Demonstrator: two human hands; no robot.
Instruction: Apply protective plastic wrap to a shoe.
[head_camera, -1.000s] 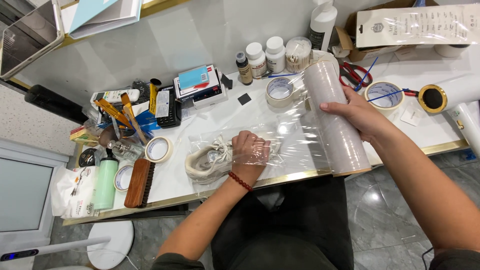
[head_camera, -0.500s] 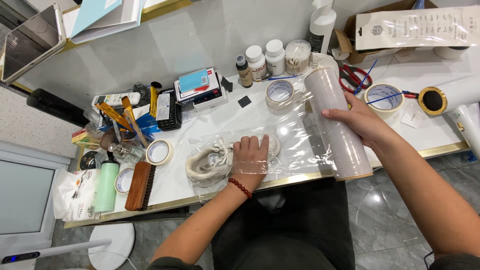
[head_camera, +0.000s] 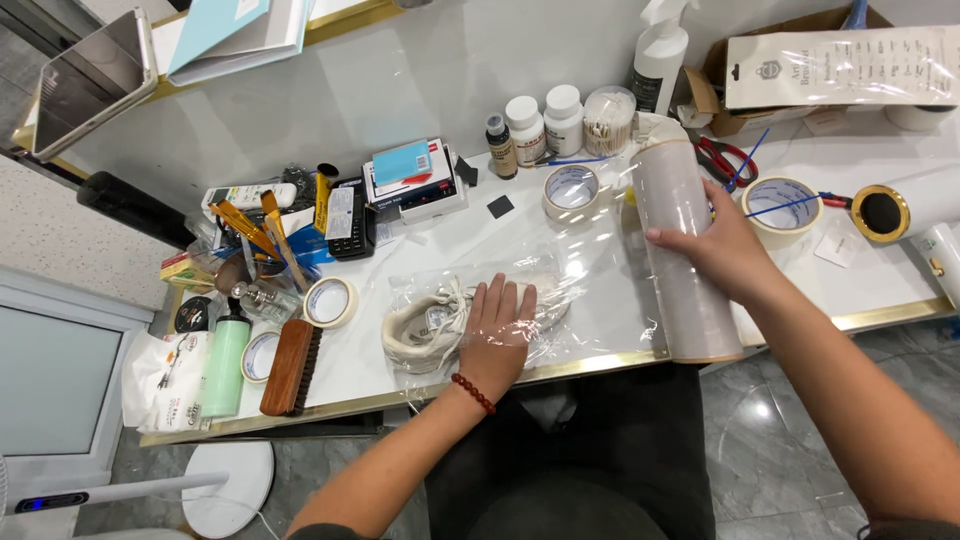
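Together two hands, left hand (head_camera: 497, 328) flat on one wrapped shoe (head_camera: 430, 325), right hand (head_camera: 722, 250) grasping one film roll (head_camera: 685, 260)

head-worn view, steeply down, near

- Four tape rolls: one (head_camera: 571, 188) mid-table, one (head_camera: 781, 207) right, one (head_camera: 329, 301) left, one (head_camera: 259, 356) by the brush (partly hidden)
- Two white pill bottles (head_camera: 525, 128) (head_camera: 564, 118)
- One wooden brush (head_camera: 291, 367)
- One spray bottle (head_camera: 660, 58)
- One cream shoe (head_camera: 425, 325)
- One film roll (head_camera: 683, 250)
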